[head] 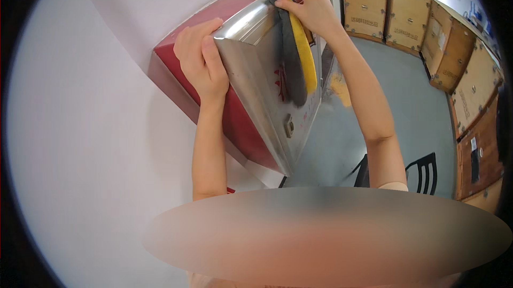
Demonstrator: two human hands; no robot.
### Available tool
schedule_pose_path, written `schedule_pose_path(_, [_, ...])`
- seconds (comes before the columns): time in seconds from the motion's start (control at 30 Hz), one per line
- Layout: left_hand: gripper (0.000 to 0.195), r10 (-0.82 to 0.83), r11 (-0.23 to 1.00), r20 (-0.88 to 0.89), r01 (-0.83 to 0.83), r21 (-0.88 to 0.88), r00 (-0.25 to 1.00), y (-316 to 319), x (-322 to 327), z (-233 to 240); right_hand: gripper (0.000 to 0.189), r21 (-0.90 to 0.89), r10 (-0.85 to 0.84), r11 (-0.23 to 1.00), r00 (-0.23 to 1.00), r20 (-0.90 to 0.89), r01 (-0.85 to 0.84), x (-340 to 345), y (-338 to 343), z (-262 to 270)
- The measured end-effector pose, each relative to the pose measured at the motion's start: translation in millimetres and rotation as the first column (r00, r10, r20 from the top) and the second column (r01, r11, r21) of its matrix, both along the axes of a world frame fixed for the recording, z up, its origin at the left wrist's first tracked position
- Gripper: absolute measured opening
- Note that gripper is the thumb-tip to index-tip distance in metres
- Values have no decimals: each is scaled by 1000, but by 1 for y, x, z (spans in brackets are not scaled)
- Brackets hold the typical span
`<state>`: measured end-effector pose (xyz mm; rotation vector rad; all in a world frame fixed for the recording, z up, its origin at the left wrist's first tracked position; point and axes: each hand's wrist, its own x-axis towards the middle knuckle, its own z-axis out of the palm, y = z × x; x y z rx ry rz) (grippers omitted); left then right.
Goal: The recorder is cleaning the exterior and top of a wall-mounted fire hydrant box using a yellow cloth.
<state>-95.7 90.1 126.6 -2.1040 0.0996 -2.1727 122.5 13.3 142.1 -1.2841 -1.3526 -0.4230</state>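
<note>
A red metal wall cabinet [248, 135] with a brushed steel door frame [256, 71] juts from the white wall in front of me. My left hand [202, 57] grips its upper left corner, the thumb lying along the steel edge. Pinched between the thumb and fingers of my right hand [306, 5] is a grey and yellow cloth [296, 59], at the top edge of the cabinet. The cloth hangs down over the front and hides part of the red writing there. Lower on the front sits a small latch [289, 126].
Several wooden crates [364, 3] with metal corner fittings line the right side of the room. A black chair [427, 171] stands on the grey floor [408, 99] at lower right. The white wall [92, 127] fills the left. A blurred oval covers the bottom of the view.
</note>
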Motion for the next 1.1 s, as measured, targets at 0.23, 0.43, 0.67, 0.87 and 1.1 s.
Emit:
schedule_pose_path(0.23, [29,44,995,-46,-48,-86,998,3,-7,-8,29,-126,187,973,981,-57,-193,-21,-11,5])
schedule_pose_path(0.43, [36,55,992,-58,-61,-110,997,2,-1,-9,23,63,110,992,994,-15,-109,11,16,-16])
schedule_pose_path(0.67, [46,106,985,-66,-114,-133,992,1,0,-13,33,405,209,851,923,324,-335,-47,32,-39])
schedule_pose_path(0.87, [42,159,953,-92,-177,-247,983,-18,-5,-2,41,372,304,820,882,361,-435,-42,27,-34])
schedule_pose_path(1.1, [24,454,887,-501,-428,173,737,-101,31,-4,35,343,279,796,806,521,-498,-11,33,-23])
